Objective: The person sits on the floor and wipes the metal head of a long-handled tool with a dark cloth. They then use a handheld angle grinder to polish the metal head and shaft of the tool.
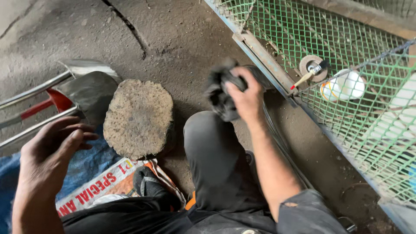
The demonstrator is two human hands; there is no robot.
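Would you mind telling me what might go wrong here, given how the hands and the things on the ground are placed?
1. The right hand grips a bunched dark cloth close to the green mesh guard; a loose fold might catch on it.
2. The left hand hangs open beside the metal shovel blades, whose edges could nick it.
3. The rough stone block sits close by the knee and could be knocked.

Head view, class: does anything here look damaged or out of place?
Yes: the concrete floor has a long crack running through it at upper left, and the round stone slab is pitted and chipped round its edge.
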